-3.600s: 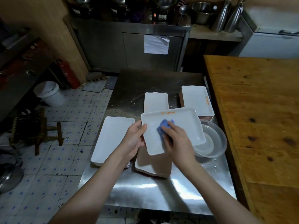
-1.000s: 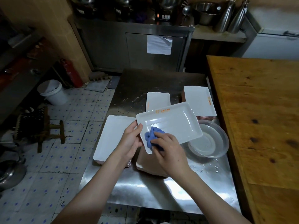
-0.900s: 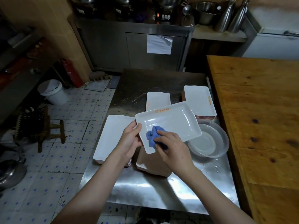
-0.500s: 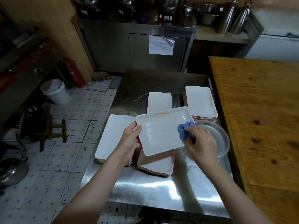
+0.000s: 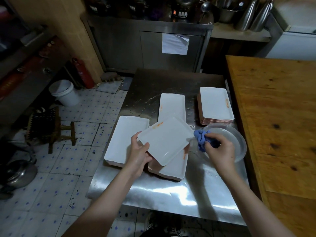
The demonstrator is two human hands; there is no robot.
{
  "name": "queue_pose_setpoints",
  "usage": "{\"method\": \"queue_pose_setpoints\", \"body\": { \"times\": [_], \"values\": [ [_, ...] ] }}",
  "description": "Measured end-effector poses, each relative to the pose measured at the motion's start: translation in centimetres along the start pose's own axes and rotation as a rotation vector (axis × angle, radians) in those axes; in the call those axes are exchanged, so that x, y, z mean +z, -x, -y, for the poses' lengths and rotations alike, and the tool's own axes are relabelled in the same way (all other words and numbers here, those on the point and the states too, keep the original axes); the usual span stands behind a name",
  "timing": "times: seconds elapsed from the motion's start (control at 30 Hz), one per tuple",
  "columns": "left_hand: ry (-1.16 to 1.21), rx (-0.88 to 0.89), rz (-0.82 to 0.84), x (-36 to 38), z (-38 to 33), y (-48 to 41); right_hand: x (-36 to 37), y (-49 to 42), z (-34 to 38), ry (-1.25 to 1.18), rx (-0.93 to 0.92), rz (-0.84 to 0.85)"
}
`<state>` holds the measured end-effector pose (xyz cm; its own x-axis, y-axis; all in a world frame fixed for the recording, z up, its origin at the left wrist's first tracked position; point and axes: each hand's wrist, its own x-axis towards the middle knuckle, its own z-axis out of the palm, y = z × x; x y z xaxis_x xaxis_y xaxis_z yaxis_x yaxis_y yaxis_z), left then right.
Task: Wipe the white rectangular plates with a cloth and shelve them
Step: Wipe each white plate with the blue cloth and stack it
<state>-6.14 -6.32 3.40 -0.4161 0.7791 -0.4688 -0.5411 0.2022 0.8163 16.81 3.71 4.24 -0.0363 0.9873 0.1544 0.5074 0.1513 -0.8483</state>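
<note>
Steel table (image 5: 153,194); left hand (image 5: 139,155) tight around white plate (image 5: 166,139), right hand (image 5: 220,149) tight around blue cloth (image 5: 201,137).

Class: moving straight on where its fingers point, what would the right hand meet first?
Likely the plate in the left hand: the right hand, gripping the cloth, points at its corner; heights are unclear.

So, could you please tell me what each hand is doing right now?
Left hand: grips the white rectangular plate.
Right hand: holds the blue cloth.
</note>
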Motion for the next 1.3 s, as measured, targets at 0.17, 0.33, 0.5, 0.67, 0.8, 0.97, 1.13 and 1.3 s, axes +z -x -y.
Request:
{"method": "queue_pose_setpoints", "body": {
  "times": [0.17, 0.33, 0.5, 0.67, 0.8, 0.97, 1.13, 1.3],
  "values": [
    [0.012, 0.053, -0.136, 0.8, 2.2, 0.9, 0.2, 1.3, -0.8, -0.03, 0.002, -0.026],
    [-0.144, 0.053, -0.189, -0.2, 3.9, 1.3, 0.1, 2.4, -1.3, -0.014, 0.008, 0.013],
    [-0.427, 0.02, -0.126, -2.3, 4.4, 1.8, 0.6, 3.4, -1.0, -0.025, 0.021, 0.059],
    [-0.673, 0.038, -0.132, -3.7, 3.7, 2.3, 1.5, 3.7, -0.1, -0.074, 0.047, 0.076],
    [-0.612, 0.038, -0.116, -3.5, 2.6, 2.0, 1.9, 3.4, 0.3, -0.097, 0.053, 0.075],
    [-0.594, 0.042, -0.116, -2.6, 1.4, 1.1, 1.6, 2.9, 0.5, -0.137, 0.056, 0.093],
    [-0.557, 0.05, -0.094, -1.5, 0.2, -0.7, 1.4, 1.9, 0.4, -0.155, 0.084, 0.083],
    [-0.524, 0.048, -0.063, 0.0, -0.8, -2.9, 1.3, 0.4, 0.5, -0.134, 0.087, 0.067]
  ]
}}
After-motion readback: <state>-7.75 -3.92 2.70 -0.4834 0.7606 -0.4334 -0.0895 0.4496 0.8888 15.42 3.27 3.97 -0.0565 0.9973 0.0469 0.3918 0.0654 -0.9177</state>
